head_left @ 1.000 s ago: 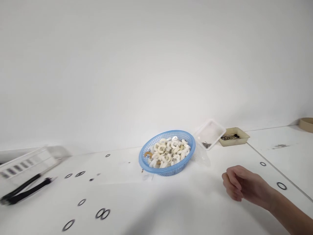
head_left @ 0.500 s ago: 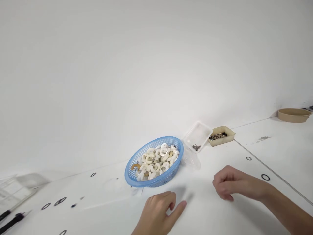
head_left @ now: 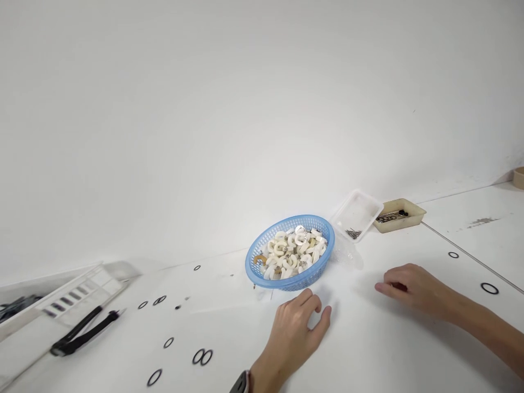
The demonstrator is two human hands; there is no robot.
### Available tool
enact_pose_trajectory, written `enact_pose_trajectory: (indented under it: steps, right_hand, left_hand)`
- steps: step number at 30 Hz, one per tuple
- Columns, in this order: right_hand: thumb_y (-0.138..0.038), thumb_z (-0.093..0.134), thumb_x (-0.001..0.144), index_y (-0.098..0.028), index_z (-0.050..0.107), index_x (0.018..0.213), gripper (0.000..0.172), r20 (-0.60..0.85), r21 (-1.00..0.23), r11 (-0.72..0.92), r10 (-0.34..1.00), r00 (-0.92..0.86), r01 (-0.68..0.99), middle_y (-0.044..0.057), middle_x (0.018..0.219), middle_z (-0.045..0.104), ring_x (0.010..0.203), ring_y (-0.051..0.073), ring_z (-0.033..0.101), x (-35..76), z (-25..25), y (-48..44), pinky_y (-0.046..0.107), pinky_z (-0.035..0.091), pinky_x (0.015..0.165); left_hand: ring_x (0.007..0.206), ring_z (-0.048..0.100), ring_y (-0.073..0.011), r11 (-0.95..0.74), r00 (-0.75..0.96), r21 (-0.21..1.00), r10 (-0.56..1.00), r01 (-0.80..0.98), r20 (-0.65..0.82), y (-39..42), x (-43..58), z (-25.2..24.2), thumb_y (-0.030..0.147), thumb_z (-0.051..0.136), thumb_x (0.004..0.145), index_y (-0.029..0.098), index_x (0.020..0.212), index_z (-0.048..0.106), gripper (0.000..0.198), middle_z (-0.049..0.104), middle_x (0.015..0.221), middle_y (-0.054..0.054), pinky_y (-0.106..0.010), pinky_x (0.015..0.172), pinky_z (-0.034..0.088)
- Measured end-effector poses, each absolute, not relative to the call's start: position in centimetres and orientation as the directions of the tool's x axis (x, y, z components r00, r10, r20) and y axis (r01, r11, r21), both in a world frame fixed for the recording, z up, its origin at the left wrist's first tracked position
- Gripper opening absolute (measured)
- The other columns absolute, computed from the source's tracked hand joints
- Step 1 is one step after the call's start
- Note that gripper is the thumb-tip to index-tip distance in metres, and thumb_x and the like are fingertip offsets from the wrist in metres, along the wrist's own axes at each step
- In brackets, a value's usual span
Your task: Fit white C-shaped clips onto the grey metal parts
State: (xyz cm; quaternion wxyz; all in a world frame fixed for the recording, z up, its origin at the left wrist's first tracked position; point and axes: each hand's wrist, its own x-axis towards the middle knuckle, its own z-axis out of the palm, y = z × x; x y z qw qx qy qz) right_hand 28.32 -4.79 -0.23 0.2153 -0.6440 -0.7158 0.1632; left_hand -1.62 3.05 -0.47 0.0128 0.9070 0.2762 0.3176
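A round blue basket (head_left: 254,271) full of white C-shaped plastic pieces (head_left: 291,250) stands on the white table by the wall. My left hand (head_left: 297,329) lies just in front of the basket, fingers loosely curled and apart, with nothing in it. My right hand (head_left: 413,286) rests on the table to the right of the basket, fingers bent down against the surface; nothing shows in it.
A clear plastic tray (head_left: 357,214) with small metal bits leans behind the basket. A beige tray (head_left: 400,215) holds dark parts. Black O-rings (head_left: 202,357) lie scattered on the table, one (head_left: 489,288) at the right. Black pliers (head_left: 84,333) and a clear box (head_left: 69,297) lie left.
My left hand came into view and moved forward to the front of the basket. My right hand slid a little right and flattened. The view swung left, then back right.
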Motion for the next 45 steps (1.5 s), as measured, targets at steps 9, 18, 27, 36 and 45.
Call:
enact_pose_trajectory:
  steps: [9, 18, 27, 36, 45]
  right_hand:
    - [-0.051, 0.041, 0.102, -0.021, 0.016, 0.065, 0.054, 0.034, -0.53, 0.073, 0.997, -0.065, 0.845, -0.004, 0.061, 0.021, 0.057, 0.014, 0.02, 28.5, -0.7, -4.6, 0.031, 0.017, 0.055]
    - [-0.05, 0.043, 0.102, -0.021, 0.014, 0.066, 0.055, 0.045, -0.538, 0.089, 0.996, -0.077, 0.838, -0.005, 0.061, 0.019, 0.058, 0.014, 0.019, 28.4, -0.5, -4.7, 0.031, 0.016, 0.055]
    - [-0.049, 0.043, 0.103, -0.021, 0.013, 0.066, 0.055, 0.042, -0.533, 0.101, 0.995, -0.094, 0.84, -0.004, 0.061, 0.021, 0.058, 0.013, 0.019, 28.4, -0.5, -4.7, 0.031, 0.015, 0.055]
    - [-0.052, 0.041, 0.104, -0.021, 0.014, 0.067, 0.055, 0.032, -0.508, 0.098, 0.995, -0.096, 0.856, -0.004, 0.062, 0.02, 0.058, 0.014, 0.019, 28.5, -0.8, -4.6, 0.032, 0.015, 0.056]
    - [-0.048, 0.043, 0.103, -0.021, 0.016, 0.066, 0.053, 0.066, -0.514, 0.113, 0.994, -0.092, 0.85, -0.004, 0.061, 0.022, 0.057, 0.013, 0.021, 28.2, 0.0, -4.8, 0.03, 0.017, 0.054]
  left_hand:
    - [0.051, 0.049, -0.0121, -0.838, 0.649, 0.187, 0.52, 0.512, 0.556, 2.7, -1.4, -0.6, 0.024, 0.048, 0.097, 0.022, 0.074, 0.052, 0.024, 0.054, 0.07, 0.003, -0.027, 0.051, 0.031]
    - [0.053, 0.049, -0.0129, -0.667, 0.599, 0.252, 0.742, 0.701, 0.3, 2.9, -1.2, -1.1, 0.025, 0.058, 0.09, 0.022, 0.069, 0.053, 0.022, 0.053, 0.078, 0.002, -0.026, 0.051, 0.03]
    - [0.053, 0.044, -0.0123, -0.611, 0.557, 0.316, 0.792, 0.726, 0.25, 3.9, -1.5, -0.5, 0.025, 0.055, 0.091, 0.021, 0.067, 0.048, 0.025, 0.049, 0.078, 0.002, -0.026, 0.055, 0.028]
    - [0.054, 0.041, -0.0123, -0.62, 0.575, 0.294, 0.785, 0.727, 0.231, 3.9, -1.5, -0.8, 0.024, 0.056, 0.091, 0.021, 0.069, 0.048, 0.024, 0.048, 0.08, 0.002, -0.026, 0.055, 0.026]
    - [0.054, 0.047, -0.0124, -0.706, 0.646, 0.237, 0.707, 0.668, 0.287, 3.6, -1.5, -0.9, 0.022, 0.055, 0.091, 0.021, 0.069, 0.047, 0.024, 0.052, 0.078, 0.002, -0.027, 0.053, 0.028]
